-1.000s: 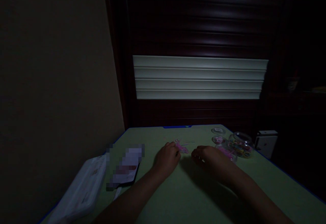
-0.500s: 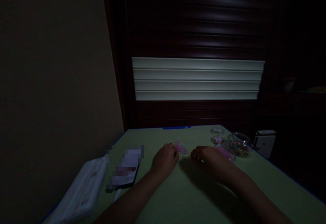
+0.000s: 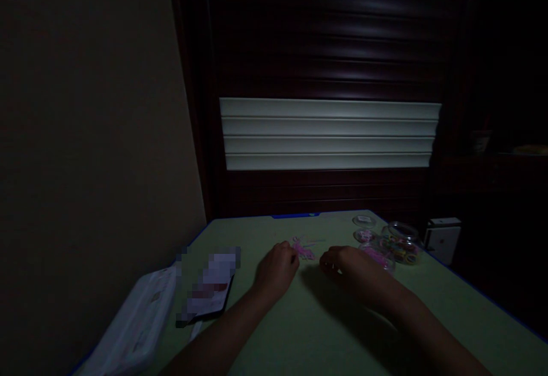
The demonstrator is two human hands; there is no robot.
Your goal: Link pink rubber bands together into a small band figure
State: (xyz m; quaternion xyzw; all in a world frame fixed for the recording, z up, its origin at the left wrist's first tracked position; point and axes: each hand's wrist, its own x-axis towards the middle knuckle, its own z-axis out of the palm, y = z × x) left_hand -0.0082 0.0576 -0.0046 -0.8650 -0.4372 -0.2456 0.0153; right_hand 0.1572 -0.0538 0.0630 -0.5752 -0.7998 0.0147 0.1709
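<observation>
My left hand [image 3: 276, 270] is closed beside a small heap of pink, thread-like pieces [image 3: 305, 250] on the green table. Its fingers are curled, and whatever they hold is hidden. To the right of the heap, my right hand [image 3: 357, 273] hovers over its own shadow, thumb and fingers pinched together. Anything between those fingertips is too dark and small to tell. Just behind the right hand stands a clear container with pink pieces [image 3: 377, 256]. A clear jar of coloured rings [image 3: 401, 245] is farther right.
A small dish of pinkish pieces [image 3: 365, 235] and a clear lid [image 3: 364, 221] lie at the back right. On the left are a blurred-out phone-like object [image 3: 214, 284] and a long white case [image 3: 132, 319]. The green table [image 3: 295, 336] has a blue edge; a wall stands left.
The view has shifted very slightly. Both hands keep nearly the same place and closed shape; nothing else has visibly moved.
</observation>
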